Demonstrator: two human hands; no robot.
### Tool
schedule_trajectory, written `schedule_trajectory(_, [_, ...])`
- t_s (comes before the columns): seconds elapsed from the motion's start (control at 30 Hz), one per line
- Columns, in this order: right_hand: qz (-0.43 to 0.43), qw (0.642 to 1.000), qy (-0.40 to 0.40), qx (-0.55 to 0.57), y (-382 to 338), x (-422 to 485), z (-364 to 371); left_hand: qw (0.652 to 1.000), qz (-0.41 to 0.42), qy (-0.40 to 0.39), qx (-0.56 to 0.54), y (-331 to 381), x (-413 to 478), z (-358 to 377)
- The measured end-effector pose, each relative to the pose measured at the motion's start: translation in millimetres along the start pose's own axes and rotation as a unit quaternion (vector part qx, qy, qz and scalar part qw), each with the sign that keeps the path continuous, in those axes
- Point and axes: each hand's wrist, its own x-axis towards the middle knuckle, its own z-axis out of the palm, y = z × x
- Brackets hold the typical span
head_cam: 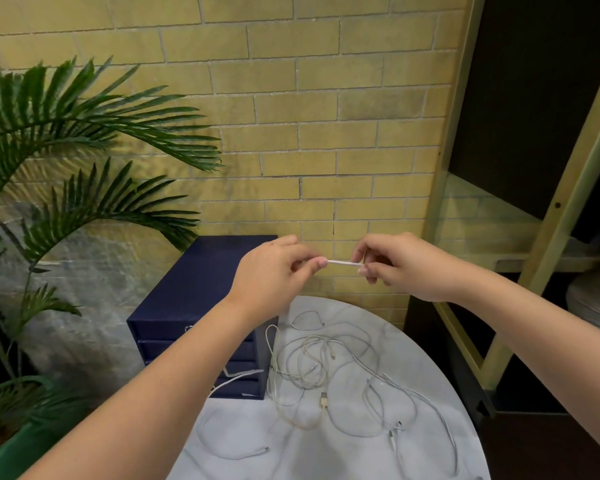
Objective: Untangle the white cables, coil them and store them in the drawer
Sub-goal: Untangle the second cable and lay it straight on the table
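Left grip [274, 268] and right grip [392, 265] pinch a white cable [343, 262] taut between them. At 6 o'clock, tangled cables [305, 375] lie on a surface [326, 455], with drawers [201, 271] at their 9 o'clock.

Left hand [271, 271], right hand [397, 268] — bare, forearms too.

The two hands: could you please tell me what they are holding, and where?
A short white cable stretch, pulled straight: left hand pinches its left end, right hand its right.
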Motion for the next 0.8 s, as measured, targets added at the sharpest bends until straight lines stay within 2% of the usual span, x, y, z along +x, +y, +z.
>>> schedule_trajectory(0.13, [-0.031,0.996,0.028,-0.08,8,-2,-4,0.998,-0.024,-0.039,-0.037,-8,0,-3])
schedule_trajectory(0.23, [-0.043,0.995,0.041,-0.085,11,-2,-8,0.996,-0.038,-0.064,-0.052,-14,0,-2])
schedule_trajectory(0.4, [0.029,0.998,-0.046,0.025,8,-3,-7,0.996,-0.033,-0.085,-0.009,-27,-3,3])
schedule_trajectory(0.5, [0.039,0.997,-0.049,0.042,9,-4,-6,0.995,-0.014,-0.093,0.022,-28,-5,4])
schedule_trajectory(0.7, [0.063,0.995,-0.056,-0.049,28,-31,-5,0.99,-0.012,-0.122,0.065,-52,-30,10])
schedule_trajectory(0.8, [0.088,0.988,-0.094,-0.08,44,-50,13,0.982,-0.022,-0.161,0.093,-69,-57,26])
